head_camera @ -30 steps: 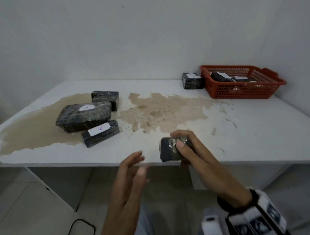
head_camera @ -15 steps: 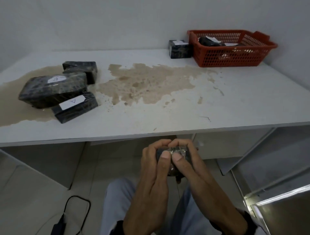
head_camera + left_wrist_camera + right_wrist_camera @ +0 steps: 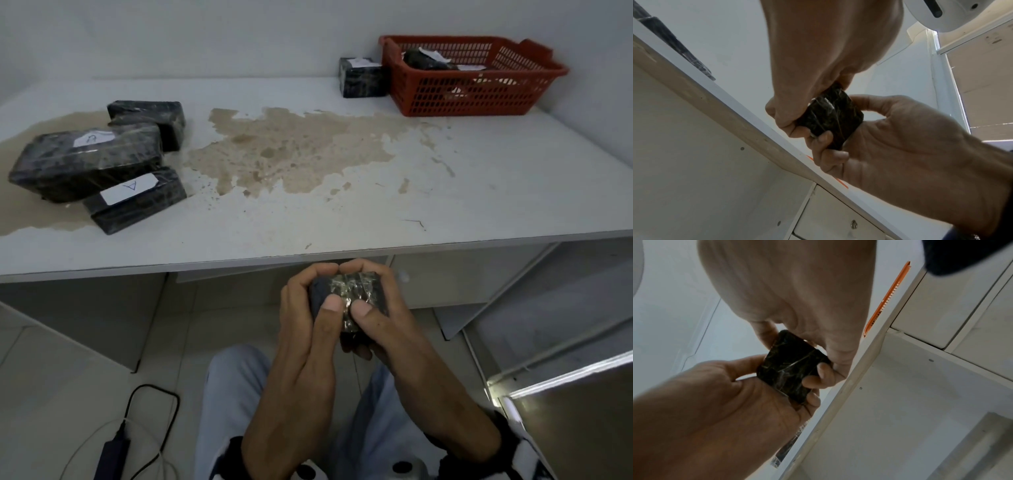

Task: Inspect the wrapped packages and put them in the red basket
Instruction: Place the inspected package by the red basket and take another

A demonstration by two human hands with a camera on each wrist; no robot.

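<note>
A small dark package [image 3: 346, 291] wrapped in shiny film is in front of me, below the table's front edge and above my lap. Both hands grip it: the left hand [image 3: 320, 291] on its left side and the right hand [image 3: 370, 287] on its right. Both thumbs press on its top face and the fingers curl round behind. The wrist views show the package [image 3: 834, 116] [image 3: 789, 368] from underneath, pinched between fingers of both hands. The red basket [image 3: 445, 92] stands at the table's far right with dark packages [image 3: 421, 60] inside.
Three dark wrapped packages lie at the table's left: a large one [image 3: 89, 161], one behind it [image 3: 147, 116] and a labelled one in front [image 3: 137, 202]. Another package [image 3: 361, 78] stands against the basket's left side. A brown stain [image 3: 291, 154] covers the white table [image 3: 376, 219]. Cables lie on the floor.
A second ago my right hand alone held the package at the table's front edge and the left hand was open. Both hands now hold it lower, below the edge.
</note>
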